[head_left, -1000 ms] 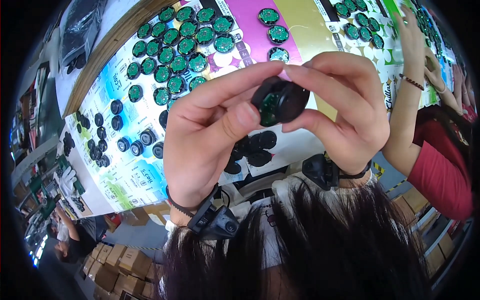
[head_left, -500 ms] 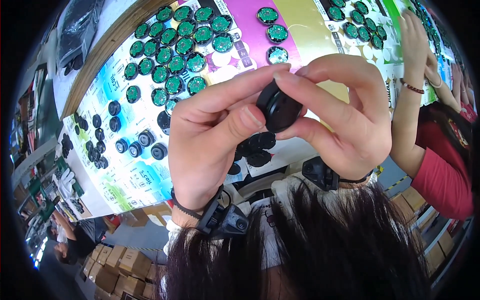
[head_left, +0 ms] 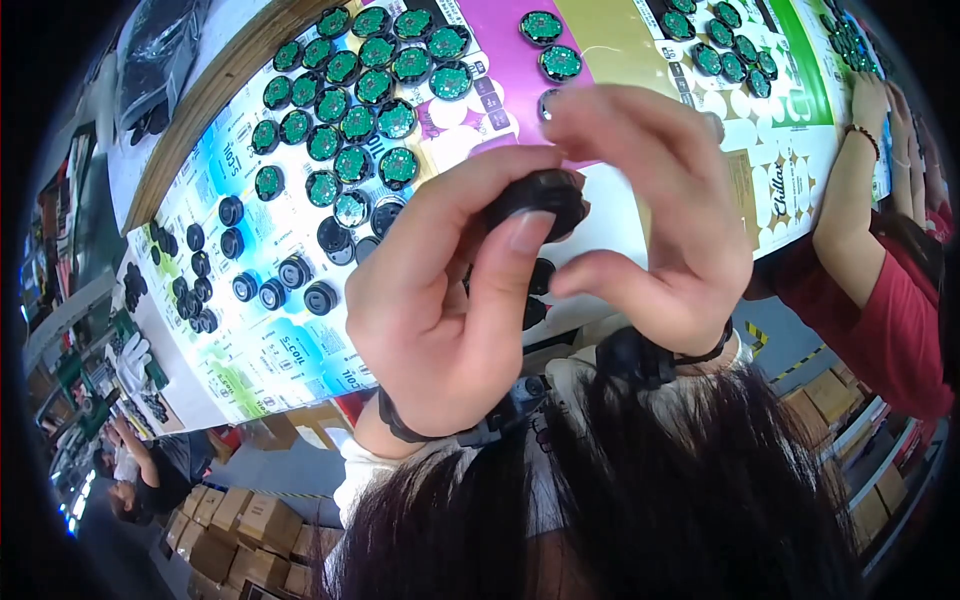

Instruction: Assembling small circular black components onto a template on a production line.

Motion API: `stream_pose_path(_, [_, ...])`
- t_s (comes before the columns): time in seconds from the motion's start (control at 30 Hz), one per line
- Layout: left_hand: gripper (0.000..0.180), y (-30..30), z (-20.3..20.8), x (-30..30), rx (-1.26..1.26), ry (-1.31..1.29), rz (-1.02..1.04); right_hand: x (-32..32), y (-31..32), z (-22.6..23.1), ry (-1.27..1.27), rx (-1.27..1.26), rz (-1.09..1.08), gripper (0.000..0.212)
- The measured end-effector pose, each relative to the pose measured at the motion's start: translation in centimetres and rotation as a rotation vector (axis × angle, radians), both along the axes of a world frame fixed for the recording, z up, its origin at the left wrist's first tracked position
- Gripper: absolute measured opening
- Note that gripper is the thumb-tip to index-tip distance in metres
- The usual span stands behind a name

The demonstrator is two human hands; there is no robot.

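In front of my chest, my left hand pinches a black round housing between thumb and fingers, the thumb pressed on its near side. My right hand is beside it with thumb and fingers spread apart, nothing seen between them; the fingers are slightly blurred. Partly hidden behind my hands, more black round parts lie on the table. Beyond my left hand sit many round black housings with green circuit boards. Closer to the left edge, smaller black ringed parts stand in loose groups.
Printed colourful sheets cover the table, with a wooden rail along its left side. A co-worker in a red sleeve reaches over the table at right. Cardboard boxes are stacked on the floor at lower left, near another person.
My right hand has let go of the black housing and spread its fingers. My left hand keeps hold of it and has turned it. The co-worker's arm at right has shifted right.
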State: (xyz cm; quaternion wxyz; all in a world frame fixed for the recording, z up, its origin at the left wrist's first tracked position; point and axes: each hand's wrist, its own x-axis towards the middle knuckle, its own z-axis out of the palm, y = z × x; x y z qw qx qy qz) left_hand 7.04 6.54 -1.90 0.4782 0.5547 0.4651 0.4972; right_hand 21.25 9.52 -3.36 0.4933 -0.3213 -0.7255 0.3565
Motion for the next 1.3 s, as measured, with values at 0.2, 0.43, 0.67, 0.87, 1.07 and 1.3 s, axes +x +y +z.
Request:
stream_pose_path(0.2, [0.021, -0.1, -0.1, 0.0, 0.13, 0.125, -0.006, -0.7, -0.5, -1.4, 0.136, -0.233, 0.148, 0.048])
stream_pose_path(0.43, [0.024, -0.2, 0.4, -0.3, 0.072, 0.049, -0.01, -0.9, -0.6, -0.9, 0.32, -0.458, 0.236, 0.05])
stream_pose_path(0.67, [0.034, 0.2, 0.6, -1.3, -0.163, -0.337, -0.072, 0.1, 0.4, -0.8, -0.163, 0.425, -0.043, 0.052])
stream_pose_path(0.87, [0.049, 0.8, 0.0, -2.9, -0.433, -0.605, -0.252, -0.2, 0.5, 0.0, -0.147, 0.439, -0.002, 0.047])
stream_pose_path(1.07, [0.043, 0.7, -0.9, -2.8, -0.562, -1.093, -0.377, -0.6, 0.7, -0.3, -0.079, 0.531, 0.03, 0.049])
stream_pose_path(1.3, [0.043, 0.5, -0.6, -3.1, -0.618, -1.223, -0.4, -0.9, 0.8, -0.2, -0.11, 0.575, 0.025, 0.048])
